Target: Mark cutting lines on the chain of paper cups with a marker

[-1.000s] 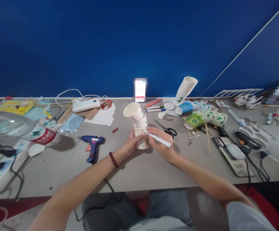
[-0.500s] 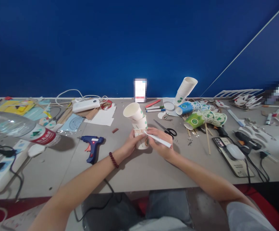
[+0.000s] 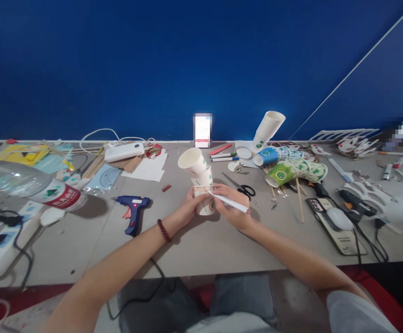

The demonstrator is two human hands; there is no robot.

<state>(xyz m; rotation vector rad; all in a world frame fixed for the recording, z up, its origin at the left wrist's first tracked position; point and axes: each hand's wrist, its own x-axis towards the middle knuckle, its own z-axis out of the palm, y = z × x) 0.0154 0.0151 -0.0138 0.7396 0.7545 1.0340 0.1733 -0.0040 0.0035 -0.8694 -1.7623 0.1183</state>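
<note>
A leaning column of paper cups stands on the table before me, its top cup tipped to the left with the mouth showing. My left hand is closed round the left side of the lowest cup, which bears a brown swirl print. In my right hand is a white marker, gripped like a pen. Its tip is at the lowest cup's upper band, and whether it touches the paper I cannot tell. A thin stick lies across the cup's front, partly hidden by my fingers.
To the left lie a blue glue gun, a big plastic bottle and a power strip. Scissors, decorated cups and a phone with a mouse are on the right. A cup stack leans behind.
The marker and my right hand have shifted very slightly. My left hand and the cups stay where they were.
</note>
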